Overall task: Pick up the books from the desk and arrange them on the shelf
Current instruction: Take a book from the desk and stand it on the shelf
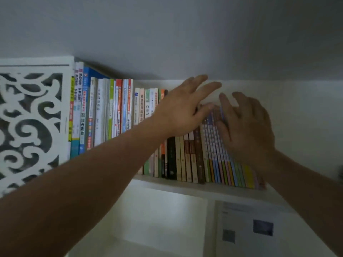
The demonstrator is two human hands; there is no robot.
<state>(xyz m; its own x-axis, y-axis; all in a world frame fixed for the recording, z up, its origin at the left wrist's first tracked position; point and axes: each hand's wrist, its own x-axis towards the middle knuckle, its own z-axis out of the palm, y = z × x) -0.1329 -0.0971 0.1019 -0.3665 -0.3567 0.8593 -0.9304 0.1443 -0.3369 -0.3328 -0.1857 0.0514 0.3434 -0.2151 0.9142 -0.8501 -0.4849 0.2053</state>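
Books: row of upright spines [185,160] on the white shelf [178,183], running from a white fretwork side panel [31,115] on the left to a run of thin pastel-spined volumes [220,156] at the right end, these leaning.
Left hand: [182,110] raised in front of the row's middle, fingers straight and spread wide, thumb down near the tops of the thin volumes; grips nothing.
Right hand: [245,127] laid flat against the outer face of the thin pastel volumes, fingers extended upward, touching them at the row's right end.
Below shelf: white compartment with a printed sheet [246,227] on its right side.
Above: grey wall [185,34].
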